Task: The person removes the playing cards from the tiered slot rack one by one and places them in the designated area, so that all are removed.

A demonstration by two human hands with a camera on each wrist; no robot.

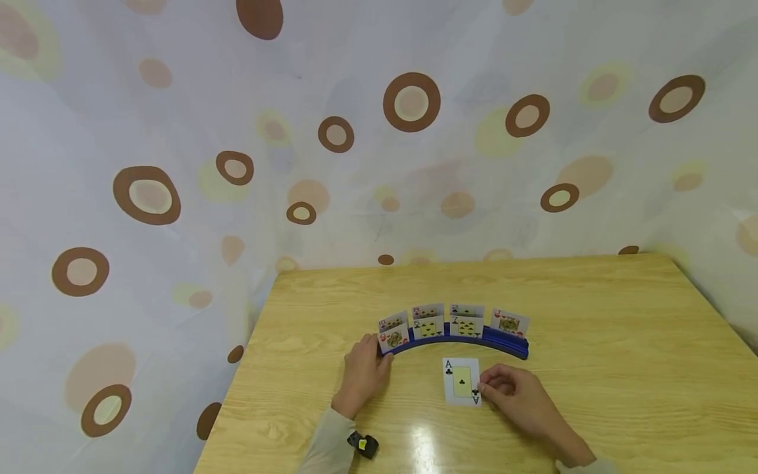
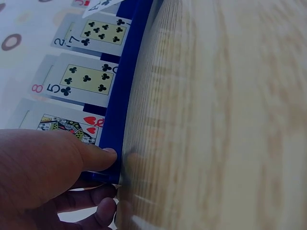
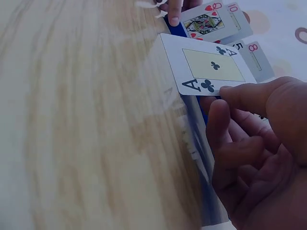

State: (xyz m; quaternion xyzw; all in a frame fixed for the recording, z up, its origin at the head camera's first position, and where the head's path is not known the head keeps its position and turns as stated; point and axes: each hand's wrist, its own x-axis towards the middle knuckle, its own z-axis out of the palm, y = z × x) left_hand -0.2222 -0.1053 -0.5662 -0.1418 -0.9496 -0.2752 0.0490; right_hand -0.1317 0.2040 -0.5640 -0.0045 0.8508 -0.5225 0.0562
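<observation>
A curved blue card holder (image 1: 509, 342) stands on the table with playing cards upright in it. My left hand (image 1: 362, 372) grips its left end, thumb (image 2: 98, 155) on the front and fingers curled behind. Between thumb and fingers of my right hand (image 1: 521, 398) is the ace of clubs (image 1: 462, 382), pinched at its right edge and facing me, in front of the holder. The holder's front row has a queen of hearts (image 1: 393, 340), a five of clubs (image 2: 86, 79) and a seven of clubs (image 1: 466, 327). Behind these, partly hidden, are a ten, an eight and a two.
At the holder's right end a red jack (image 1: 509, 322) stands alone, with bare blue slot in front of it. The wooden table (image 1: 622, 342) reaches back to a white wall covering (image 1: 367, 52) with brown rings. A black strap device (image 1: 364, 445) is on the left wrist.
</observation>
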